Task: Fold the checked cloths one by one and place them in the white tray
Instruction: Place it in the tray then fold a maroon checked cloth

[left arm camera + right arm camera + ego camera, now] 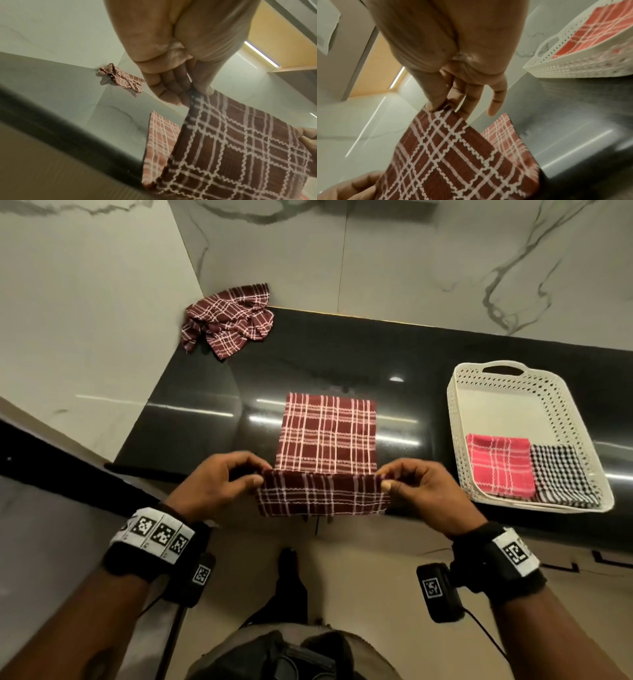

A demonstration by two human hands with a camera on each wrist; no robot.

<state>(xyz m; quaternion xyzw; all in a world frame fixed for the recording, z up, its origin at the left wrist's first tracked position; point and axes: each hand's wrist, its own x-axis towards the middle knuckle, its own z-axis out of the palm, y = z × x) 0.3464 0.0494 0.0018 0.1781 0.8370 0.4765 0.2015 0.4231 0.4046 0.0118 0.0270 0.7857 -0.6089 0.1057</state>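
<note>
A maroon checked cloth lies in a long strip on the black counter, its near end lifted off the surface. My left hand pinches the near left corner between thumb and fingers. My right hand pinches the near right corner the same way. The raised end hangs between both hands over the counter edge. A white perforated tray stands to the right, holding a folded pink checked cloth and a folded black-and-white checked cloth side by side.
A crumpled maroon checked cloth sits in the far left corner against the marble wall. The counter's front edge runs just below my hands. The tray's far half is bare.
</note>
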